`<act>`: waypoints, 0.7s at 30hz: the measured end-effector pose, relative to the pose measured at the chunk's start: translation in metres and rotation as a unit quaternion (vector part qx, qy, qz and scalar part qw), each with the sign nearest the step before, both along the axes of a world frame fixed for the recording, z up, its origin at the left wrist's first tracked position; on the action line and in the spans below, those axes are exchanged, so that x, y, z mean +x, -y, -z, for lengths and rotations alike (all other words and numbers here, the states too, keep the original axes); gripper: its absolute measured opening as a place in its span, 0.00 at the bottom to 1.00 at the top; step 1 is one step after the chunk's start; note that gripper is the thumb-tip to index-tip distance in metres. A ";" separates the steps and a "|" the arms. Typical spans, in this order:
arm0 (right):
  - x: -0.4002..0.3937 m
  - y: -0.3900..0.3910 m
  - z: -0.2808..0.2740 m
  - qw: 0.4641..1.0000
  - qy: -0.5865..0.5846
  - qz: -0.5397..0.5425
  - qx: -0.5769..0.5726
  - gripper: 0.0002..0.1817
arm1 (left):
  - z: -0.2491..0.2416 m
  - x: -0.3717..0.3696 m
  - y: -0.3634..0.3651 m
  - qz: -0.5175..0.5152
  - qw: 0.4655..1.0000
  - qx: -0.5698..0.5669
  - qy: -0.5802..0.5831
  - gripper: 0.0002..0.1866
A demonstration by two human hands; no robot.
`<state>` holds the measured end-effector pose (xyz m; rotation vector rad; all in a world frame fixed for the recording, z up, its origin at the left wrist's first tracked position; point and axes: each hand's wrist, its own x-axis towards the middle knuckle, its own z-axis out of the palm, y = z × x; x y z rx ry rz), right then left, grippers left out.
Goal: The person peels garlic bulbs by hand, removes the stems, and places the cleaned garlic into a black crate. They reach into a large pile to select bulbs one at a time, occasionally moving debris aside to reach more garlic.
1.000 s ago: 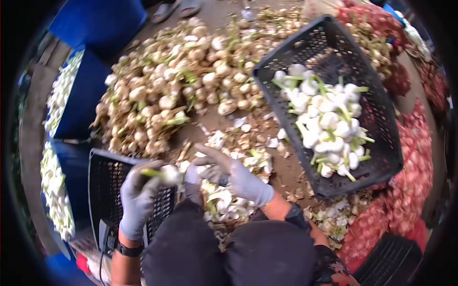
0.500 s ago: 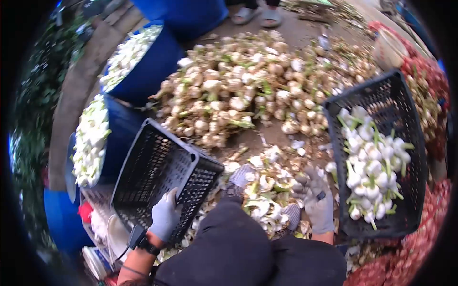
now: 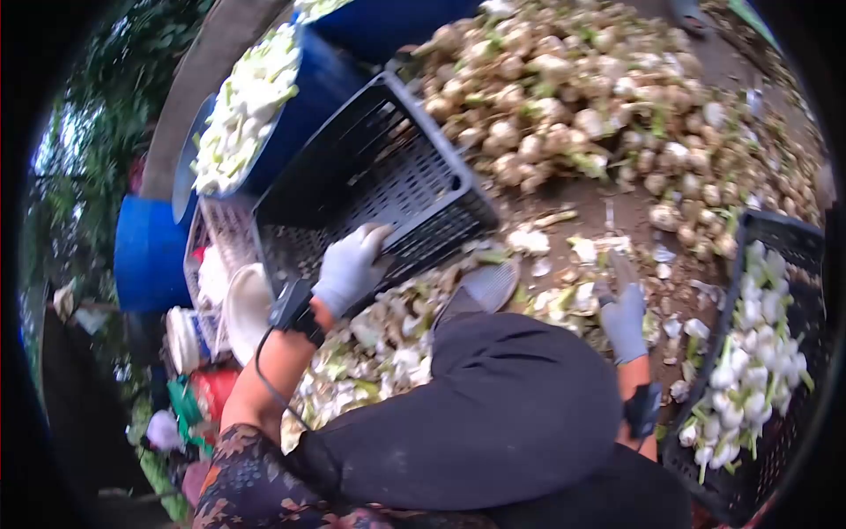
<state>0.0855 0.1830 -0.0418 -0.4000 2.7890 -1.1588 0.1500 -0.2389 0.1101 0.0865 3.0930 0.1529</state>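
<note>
My left hand, in a pale glove, grips the near rim of a black plastic crate. The crate stands tilted on the left, with nearly nothing inside. Low over the ground beside my right knee, my gloved right hand has its fingers stretched out and apart; its fingertips look dark and somewhat blurred. I see nothing held in it. Below and around both hands lie garlic peelings and cut stems. On the right, a second black crate contains trimmed white garlic bulbs.
A large heap of untrimmed garlic covers the ground ahead. Blue barrels, one with pale garlic pieces on top, stand at the upper left. A blue tub, a white bowl and a white bucket are on the left.
My view has swung left, so the heap and right crate appear farther right. My left hand stays on the left crate, which sits higher in view. My right hand remains low over the peelings.
</note>
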 end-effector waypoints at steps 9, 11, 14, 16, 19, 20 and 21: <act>0.041 0.058 0.055 0.974 0.001 -0.227 -0.023 0.23 | -0.013 0.024 -0.023 -0.008 0.987 0.000 -0.162 0.13; -0.038 -0.082 0.190 0.960 0.032 -0.266 -0.078 0.23 | 0.000 0.108 -0.064 -0.106 0.993 -0.034 -0.048 0.09; -0.162 -0.205 0.343 0.946 0.063 -0.288 -0.136 0.23 | 0.029 0.181 -0.107 0.003 0.965 0.252 0.073 0.09; -0.193 -0.193 0.356 0.937 0.081 -0.303 -0.154 0.23 | 0.044 0.168 -0.138 0.064 0.986 0.154 -0.022 0.15; -0.218 -0.184 0.386 0.924 0.123 -0.315 -0.178 0.23 | 0.018 0.145 -0.202 -0.414 0.774 0.478 0.005 0.19; -0.224 -0.190 0.392 0.921 0.140 -0.317 -0.181 0.23 | 0.028 0.139 -0.204 -0.417 0.772 0.480 0.006 0.19; -0.234 -0.186 0.386 0.917 0.152 -0.319 -0.184 0.23 | 0.048 0.129 -0.200 -0.335 0.833 0.433 0.078 0.18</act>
